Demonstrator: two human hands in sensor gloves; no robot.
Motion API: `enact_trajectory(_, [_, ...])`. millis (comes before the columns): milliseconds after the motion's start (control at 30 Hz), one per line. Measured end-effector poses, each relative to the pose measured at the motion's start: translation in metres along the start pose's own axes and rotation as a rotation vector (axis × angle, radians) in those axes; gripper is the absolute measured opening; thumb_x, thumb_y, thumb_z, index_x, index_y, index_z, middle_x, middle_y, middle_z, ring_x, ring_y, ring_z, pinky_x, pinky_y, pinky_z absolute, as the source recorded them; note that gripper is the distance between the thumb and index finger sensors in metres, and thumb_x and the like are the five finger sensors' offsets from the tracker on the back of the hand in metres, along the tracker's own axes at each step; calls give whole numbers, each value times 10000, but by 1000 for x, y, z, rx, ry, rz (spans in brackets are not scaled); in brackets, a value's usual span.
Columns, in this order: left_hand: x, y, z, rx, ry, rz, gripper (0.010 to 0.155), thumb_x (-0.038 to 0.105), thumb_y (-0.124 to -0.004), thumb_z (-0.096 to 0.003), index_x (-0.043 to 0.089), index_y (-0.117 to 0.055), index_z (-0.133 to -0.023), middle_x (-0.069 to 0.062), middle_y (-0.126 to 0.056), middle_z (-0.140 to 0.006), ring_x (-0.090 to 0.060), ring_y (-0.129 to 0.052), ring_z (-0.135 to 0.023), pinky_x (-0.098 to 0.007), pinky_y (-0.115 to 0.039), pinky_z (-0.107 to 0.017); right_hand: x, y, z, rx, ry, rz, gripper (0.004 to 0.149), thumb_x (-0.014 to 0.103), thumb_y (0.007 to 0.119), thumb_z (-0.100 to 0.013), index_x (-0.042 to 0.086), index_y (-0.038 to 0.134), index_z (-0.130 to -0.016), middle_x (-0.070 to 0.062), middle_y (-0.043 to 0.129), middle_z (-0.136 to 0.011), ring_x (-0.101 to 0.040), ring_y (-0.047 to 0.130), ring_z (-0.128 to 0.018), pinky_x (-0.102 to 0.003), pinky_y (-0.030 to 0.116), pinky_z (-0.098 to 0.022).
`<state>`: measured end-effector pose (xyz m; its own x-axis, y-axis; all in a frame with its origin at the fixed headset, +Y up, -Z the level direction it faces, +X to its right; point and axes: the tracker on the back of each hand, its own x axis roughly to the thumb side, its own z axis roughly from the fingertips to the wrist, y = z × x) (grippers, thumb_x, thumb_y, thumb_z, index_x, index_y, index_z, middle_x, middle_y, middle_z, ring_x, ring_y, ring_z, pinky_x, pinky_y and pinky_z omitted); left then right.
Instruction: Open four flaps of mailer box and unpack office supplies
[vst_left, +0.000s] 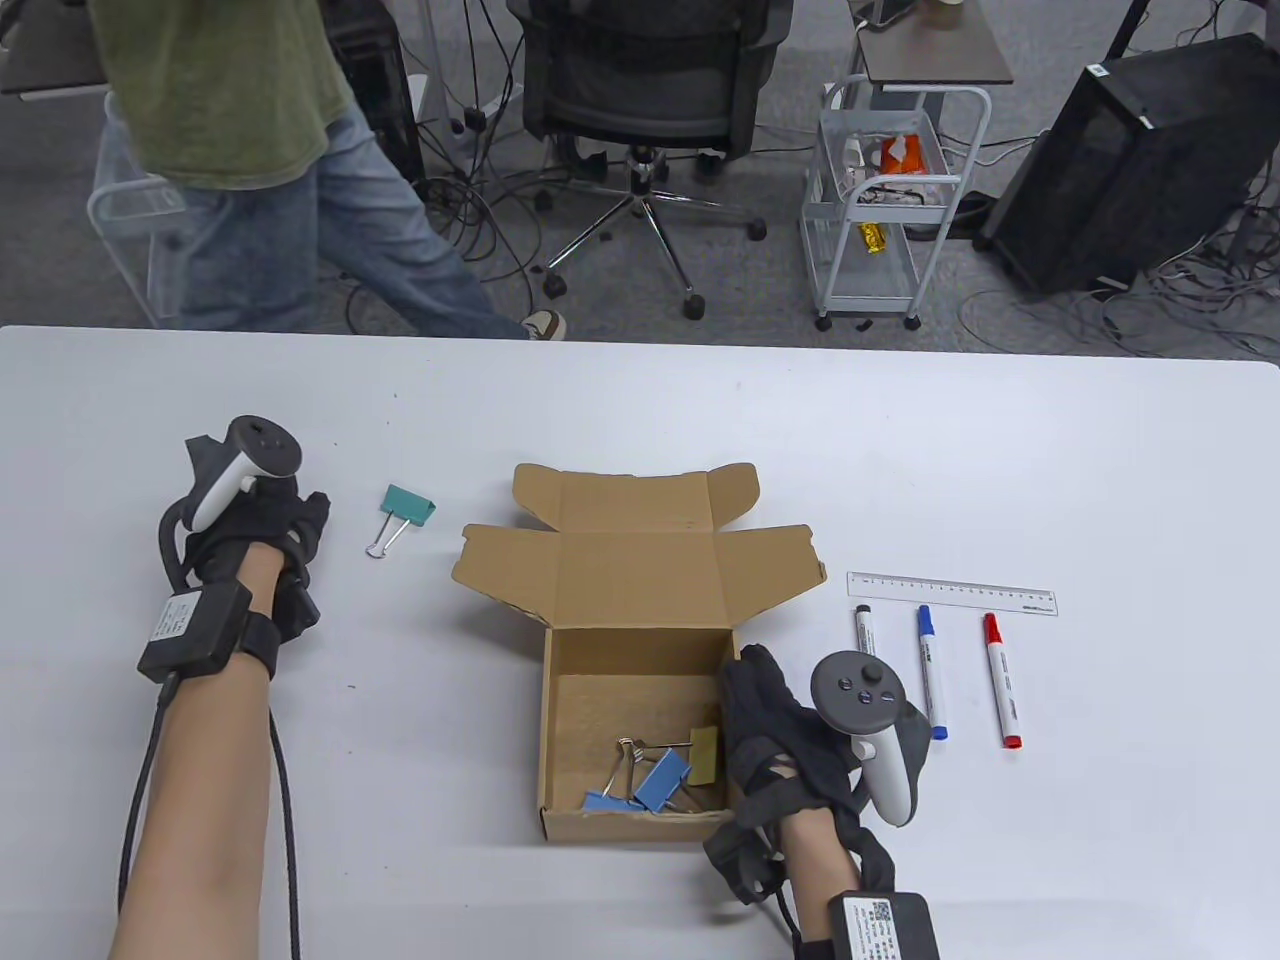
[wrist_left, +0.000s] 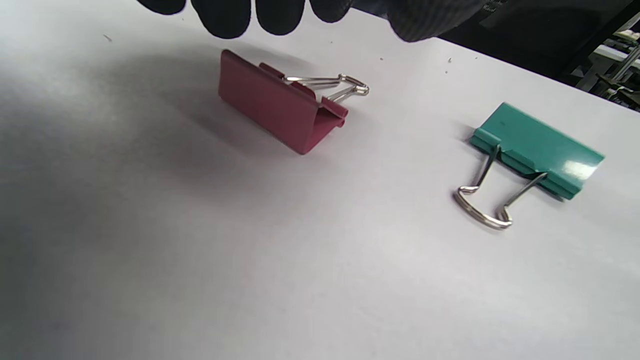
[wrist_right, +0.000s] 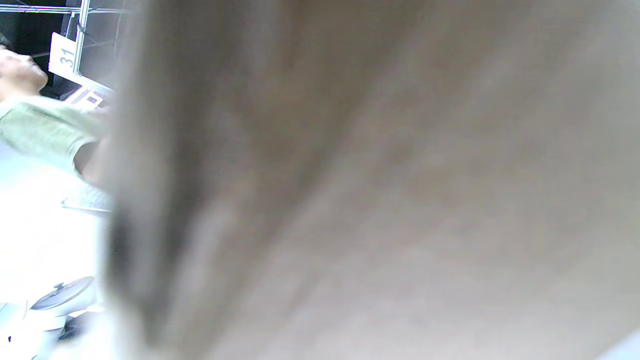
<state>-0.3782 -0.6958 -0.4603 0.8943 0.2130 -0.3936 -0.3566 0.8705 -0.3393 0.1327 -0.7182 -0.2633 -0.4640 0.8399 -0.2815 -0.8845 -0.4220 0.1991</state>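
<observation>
Cardboard mailer box (vst_left: 632, 690) sits on the white counter (vst_left: 640, 420) with its lid and flaps folded back, just left of the right grip (vst_left: 770, 735). That right hand reaches over the box's right wall; how its fingers lie inside is hidden by the glove and the wall, and the right wrist view is a brown blur, so I cannot tell whether the right grip has anything.

Out on the left, the left grip (vst_left: 262, 545) hovers with fingertips (wrist_left: 225, 17) relaxed and holding nothing, just above a red binder clip (wrist_left: 282, 102). A teal binder clip (wrist_left: 537, 155) lies a little to its right, apart from the red one.

Risks, as I judge them: the clips in the box lie tangled, wire handles crossing, so lifting one may drag another up and drop it. A hand pressing on the thin wall could tip or slide the light box, since the left grip is not steadying it.

Count: one box. Inside it, two blue binder clips (vst_left: 640, 785) and what looks like one olive binder clip (vst_left: 703, 755) against the wall nearest the right grip. On the counter, two clips by the left grip. Right of the right grip, three markers: black-capped (vst_left: 866, 632), blue (vst_left: 932, 672), red (vst_left: 1002, 682); beyond them, one clear ruler (vst_left: 951, 594).
</observation>
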Motion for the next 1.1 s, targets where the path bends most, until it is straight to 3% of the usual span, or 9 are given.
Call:
enact_trajectory(467, [16,24,75,95,-111,-10,740,490,-626,-595,114,-334,-1162,-195,-350,-1248,-523,-407,-1160,-693,-450,-778,0,0,0,15,0,-16,694,447,415,-655,-23,308,-1155,-394,465,-1174,-666,634,-942,-733,588,-673])
enact_trajectory(833, [53,21,126,123,-236,-58,757,501,-621,-593,108,-316,-1164,-199,-299,-1253,-529,-358,-1163,-700,-432,-775,0,0,0,24,-2,-31,694,447,412,-655,-22,308,-1155,-393,465,-1175,-668,631,-942,-733,586,-675])
enact_trajectory(1100, [88,15,175,155,-405,-119,758,491,-620,-595,105,-305,-1166,-210,-273,-1255,-528,-329,-1166,-699,-425,-774,-1,0,0,25,-4,-39,691,447,406,-655,-19,304,-1156,-392,459,-1177,-669,624,-946,-734,584,-675])
